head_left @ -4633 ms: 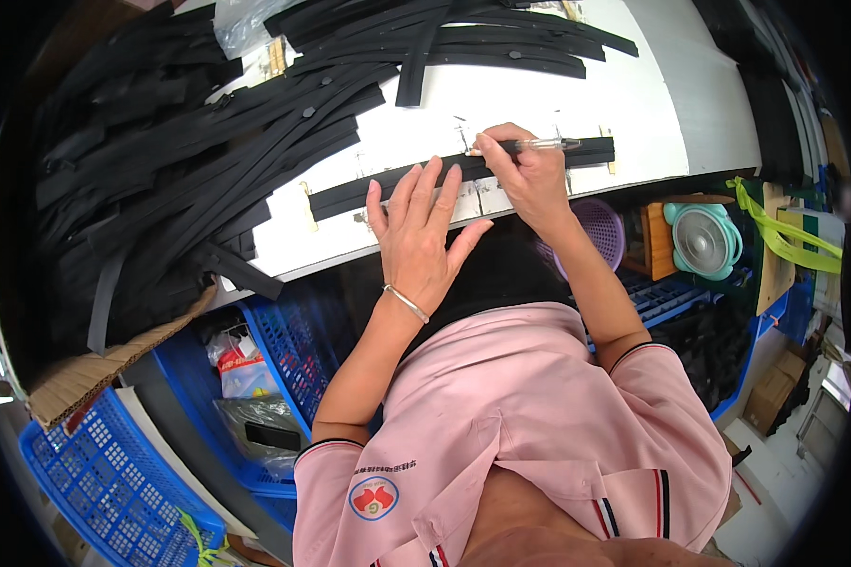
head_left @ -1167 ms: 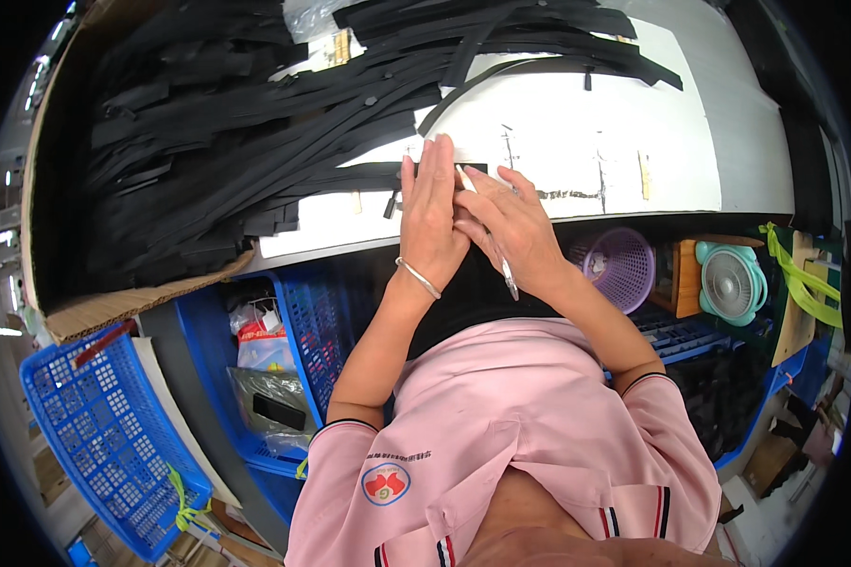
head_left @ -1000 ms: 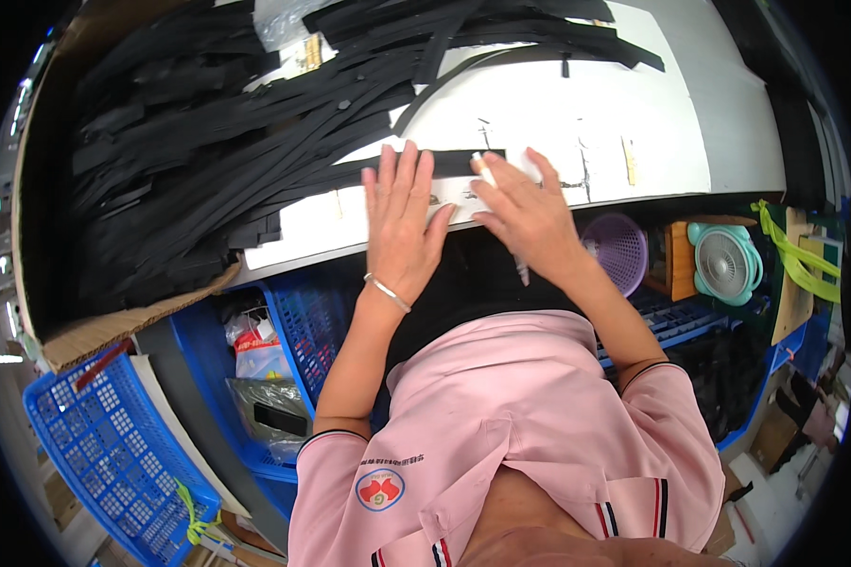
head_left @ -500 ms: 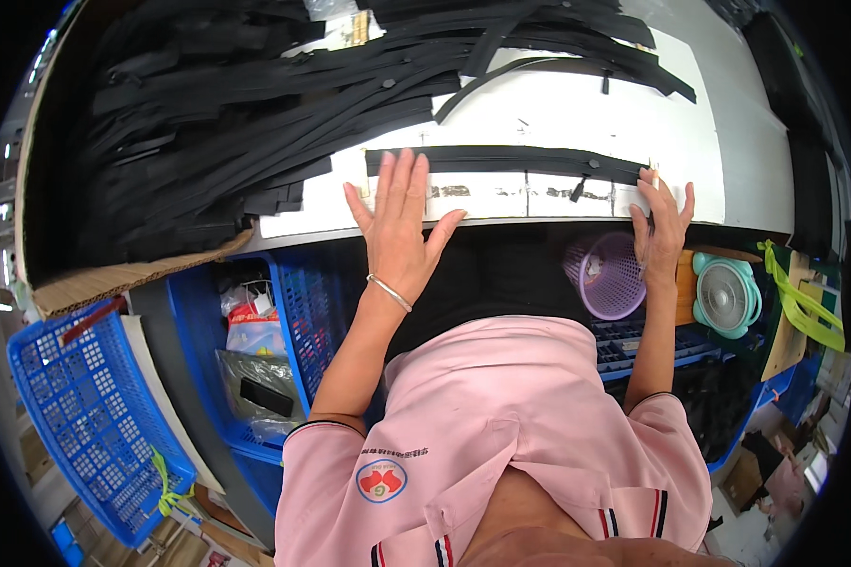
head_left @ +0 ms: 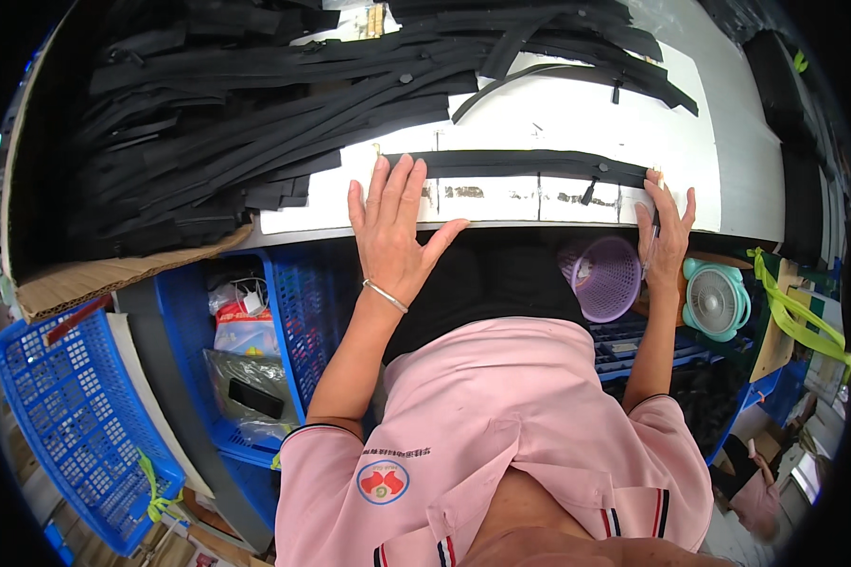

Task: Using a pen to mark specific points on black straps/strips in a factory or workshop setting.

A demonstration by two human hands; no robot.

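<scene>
A long black zipper strip (head_left: 520, 164) lies straight along the front of the white table (head_left: 577, 118), its slider pull (head_left: 590, 192) hanging toward me. My left hand (head_left: 397, 227) lies flat with fingers spread, its fingertips on the strip's left end. My right hand (head_left: 665, 231) rests at the table's front edge, fingers stretched up to the strip's right end. I see nothing gripped in either hand. A bracelet sits on my left wrist.
A big heap of black strips (head_left: 208, 123) covers the table's left and back. Torn cardboard (head_left: 113, 274) hangs off the left edge. Below the table are blue crates (head_left: 76, 416), a purple basket (head_left: 607, 277), a teal fan (head_left: 717, 300) and a yellow-green strap (head_left: 794, 312).
My right hand has slid from beside the left hand out to the right end of the strip, which now lies stretched straight. My left hand stayed at the left end.
</scene>
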